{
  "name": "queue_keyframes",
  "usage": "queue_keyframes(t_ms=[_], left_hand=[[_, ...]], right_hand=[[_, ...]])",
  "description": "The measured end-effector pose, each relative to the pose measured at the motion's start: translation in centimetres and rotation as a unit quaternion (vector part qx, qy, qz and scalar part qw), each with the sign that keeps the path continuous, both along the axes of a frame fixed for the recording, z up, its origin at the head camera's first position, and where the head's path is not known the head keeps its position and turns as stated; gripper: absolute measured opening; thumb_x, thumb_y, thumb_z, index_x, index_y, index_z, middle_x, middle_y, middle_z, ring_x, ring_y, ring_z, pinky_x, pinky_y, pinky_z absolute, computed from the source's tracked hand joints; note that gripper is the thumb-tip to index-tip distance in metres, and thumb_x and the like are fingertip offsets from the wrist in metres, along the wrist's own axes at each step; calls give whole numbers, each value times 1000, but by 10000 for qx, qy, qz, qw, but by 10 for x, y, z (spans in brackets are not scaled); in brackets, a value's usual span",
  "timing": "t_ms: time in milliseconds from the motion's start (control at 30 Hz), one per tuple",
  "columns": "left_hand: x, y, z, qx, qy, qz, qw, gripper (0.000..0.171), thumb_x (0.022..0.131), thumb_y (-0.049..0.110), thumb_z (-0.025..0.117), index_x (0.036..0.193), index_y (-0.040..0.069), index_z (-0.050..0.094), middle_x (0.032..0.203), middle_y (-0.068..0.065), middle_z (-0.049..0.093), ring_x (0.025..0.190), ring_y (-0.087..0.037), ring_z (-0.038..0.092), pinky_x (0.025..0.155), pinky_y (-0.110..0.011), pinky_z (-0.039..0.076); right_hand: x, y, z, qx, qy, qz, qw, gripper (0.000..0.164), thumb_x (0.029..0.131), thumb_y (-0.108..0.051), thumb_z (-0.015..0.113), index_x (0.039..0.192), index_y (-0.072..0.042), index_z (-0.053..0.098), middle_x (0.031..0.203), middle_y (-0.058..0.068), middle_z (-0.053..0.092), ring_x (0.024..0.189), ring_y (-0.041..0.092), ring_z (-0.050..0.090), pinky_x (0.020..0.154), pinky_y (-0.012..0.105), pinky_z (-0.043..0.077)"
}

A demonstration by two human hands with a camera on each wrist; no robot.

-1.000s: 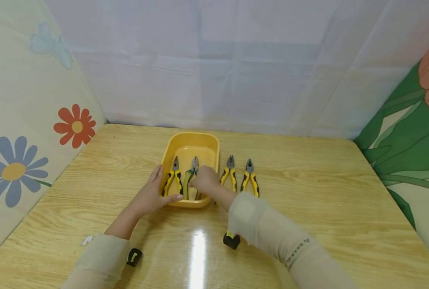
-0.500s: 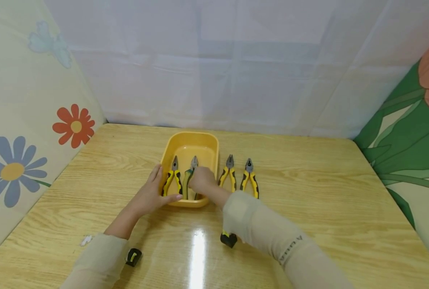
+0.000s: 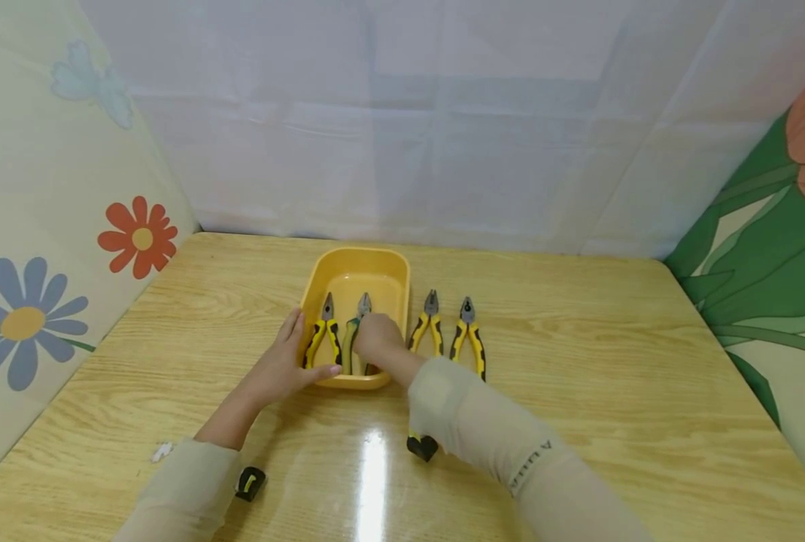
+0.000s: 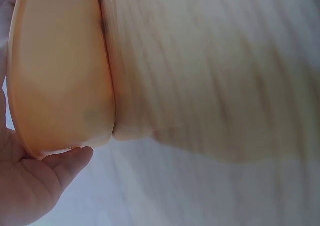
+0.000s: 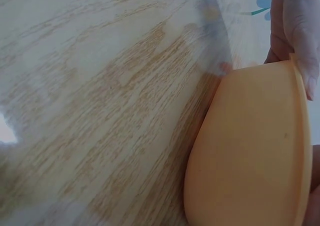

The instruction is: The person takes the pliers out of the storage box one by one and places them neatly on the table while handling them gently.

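Note:
A yellow plastic bin (image 3: pixel 362 258) stands on the table in the head view. My left hand (image 3: pixel 277 369) holds its near left corner, thumb on the near side and fingers along the left wall. In the left wrist view that thumb (image 4: pixel 70 166) lies against the bin's outside (image 4: pixel 60 76). Inside lie long-nose pliers (image 3: pixel 328 309) with yellow and black handles. Beside them are pliers with greenish handles (image 3: pixel 364 305), gripped by my right hand (image 3: pixel 378 339), whose curled fingers are mostly hidden. The right wrist view shows mainly the bin's outer wall (image 5: pixel 245 146).
Two pliers, one nearer (image 3: pixel 432 305) and one farther right (image 3: pixel 467 310), lie right of the bin. A black-and-yellow object (image 3: pixel 421 446) is partly under my right sleeve. Another small black one (image 3: pixel 250 483) and a white scrap (image 3: pixel 162 452) lie near my left sleeve.
My right hand and forearm have shifted slightly left. The greenish pliers' handles have come closer together. My left hand and the bin have barely moved.

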State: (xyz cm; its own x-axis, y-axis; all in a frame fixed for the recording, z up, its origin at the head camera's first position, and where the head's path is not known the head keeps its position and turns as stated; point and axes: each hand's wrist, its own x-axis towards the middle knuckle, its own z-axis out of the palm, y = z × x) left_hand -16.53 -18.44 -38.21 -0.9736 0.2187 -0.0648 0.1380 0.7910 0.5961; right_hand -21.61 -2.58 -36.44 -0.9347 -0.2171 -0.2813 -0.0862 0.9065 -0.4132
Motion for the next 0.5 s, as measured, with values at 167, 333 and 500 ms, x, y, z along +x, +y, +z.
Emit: queue_keyframes(t_ms=[167,333,500], left_hand=[[0,0,-1,-42,12,15,10000,111,67,62,57,137,-2,-1,143,-13,-9,124,-39,13,95,-51,22],[0,0,0,-48,24,0,10000,111,67,62,57,136,-3,-2,142,-13,-10,124,-39,12,95,-51,21],[-1,-1,-1,-23,42,-1,10000,112,66,64,56,136,-3,-1,142,-13,-9,124,-39,12,95,-51,21]], right_hand=[[-2,-1,-3,94,67,9,9999,19,78,-6,55,59,-7,55,58,3,52,42,10,44,35,19,35],[-4,-3,-5,288,169,74,9994,16,80,-4,53,64,-6,57,63,4,54,45,12,46,37,20,36],[-4,-5,-9,483,175,201,9985,13,82,-3,50,73,-4,60,71,5,55,50,13,48,39,21,38]])
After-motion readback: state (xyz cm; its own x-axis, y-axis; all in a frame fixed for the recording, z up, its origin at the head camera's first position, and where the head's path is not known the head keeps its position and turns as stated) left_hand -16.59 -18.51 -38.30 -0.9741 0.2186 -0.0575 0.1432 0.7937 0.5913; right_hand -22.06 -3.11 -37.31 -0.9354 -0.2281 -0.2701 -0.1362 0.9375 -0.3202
